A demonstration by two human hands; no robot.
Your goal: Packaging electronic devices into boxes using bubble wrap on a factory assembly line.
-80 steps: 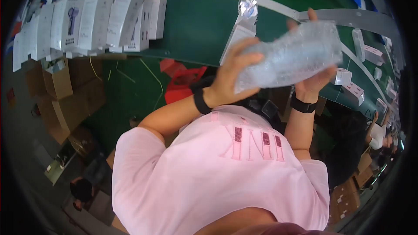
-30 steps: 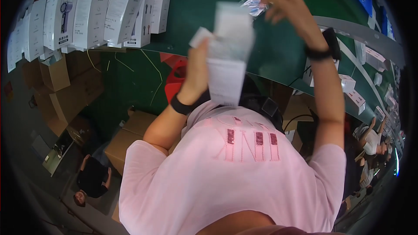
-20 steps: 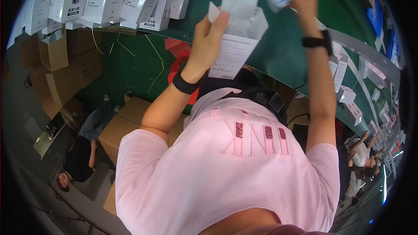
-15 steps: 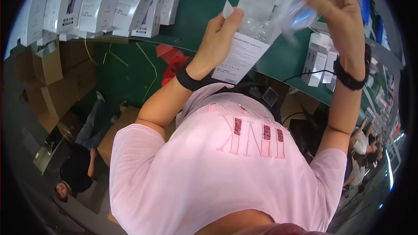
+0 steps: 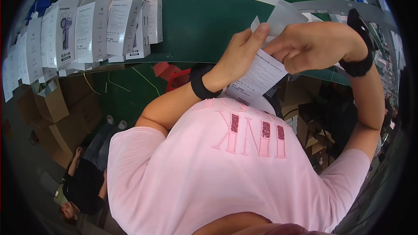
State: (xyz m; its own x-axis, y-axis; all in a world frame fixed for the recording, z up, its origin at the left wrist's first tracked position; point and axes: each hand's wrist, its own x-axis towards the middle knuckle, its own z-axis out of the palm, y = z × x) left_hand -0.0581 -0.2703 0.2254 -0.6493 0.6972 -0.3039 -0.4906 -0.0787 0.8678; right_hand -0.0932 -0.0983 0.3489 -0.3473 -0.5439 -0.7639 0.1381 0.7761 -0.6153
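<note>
My left hand (image 5: 239,56) grips the side of a tall white carton (image 5: 257,77) with printed text, thumb near the open top. The carton is tilted in front of my body, and its top flap (image 5: 285,15) stands raised. At the mouth of the carton is my right hand (image 5: 311,45), bent at the wrist with curled fingers dipping toward the opening. Whatever those fingers hold is hidden behind the hand and the carton wall. I cannot see the clear-wrapped item now.
Several white cartons (image 5: 90,30), flaps up, stand in a row on the left of the green table (image 5: 204,21). A grey metal rail (image 5: 326,6) runs at the right. Brown cardboard boxes (image 5: 56,104), a red object (image 5: 167,74) and a person in black (image 5: 85,182) are at lower left.
My right hand has come down from beside the carton to its opening; the clear plastic-wrapped item it held has gone out of sight. My left hand still holds the carton.
</note>
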